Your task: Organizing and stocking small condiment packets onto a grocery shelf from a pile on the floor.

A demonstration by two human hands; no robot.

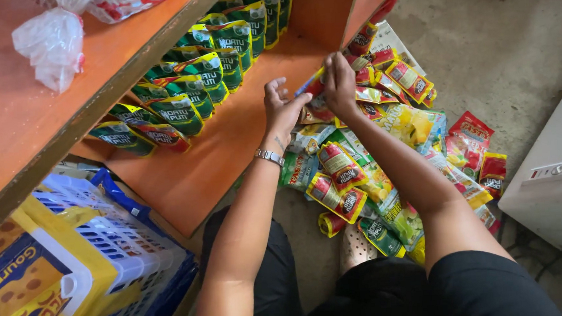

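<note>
A small red and yellow sachet with a blue corner is pinched in the right hand, above the orange shelf. The left hand is held just beside it at nine o'clock, fingers spread and loose. Green pouches are stood in rows at ten o'clock. A heap of mixed sachets is spread on the floor at five o'clock.

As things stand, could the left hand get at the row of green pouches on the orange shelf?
Probably yes: the left hand hovers open over the bare shelf board, and nothing lies between it and the green pouches standing there.
</note>
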